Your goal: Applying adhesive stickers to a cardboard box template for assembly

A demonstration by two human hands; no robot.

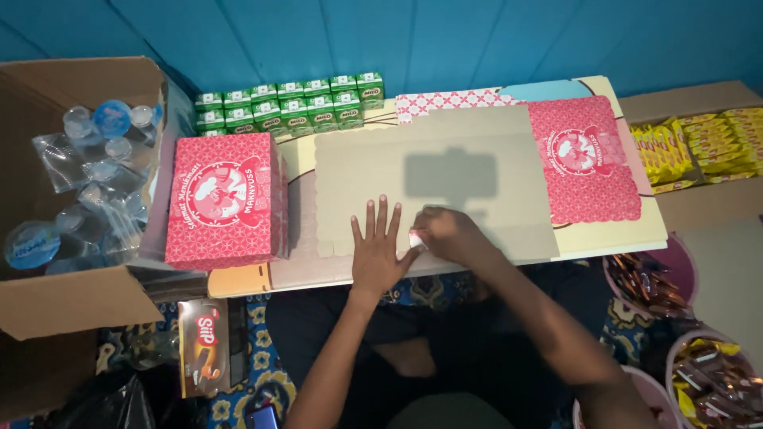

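The left hand [376,253] lies flat, palm down, fingers spread and pointing away, pressing the near edge of the flat carton [433,187]. Just beside it the right hand [447,235] curls, knuckles up, pinching a small white piece [416,238] against the card. The carton lies unfolded on the table [238,280], long axis left to right.

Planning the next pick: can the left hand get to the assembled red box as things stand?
Probably yes. The left hand lies flat on the unfolded cardboard sheet, holding nothing, and the red box stands just to its left with nothing between them.
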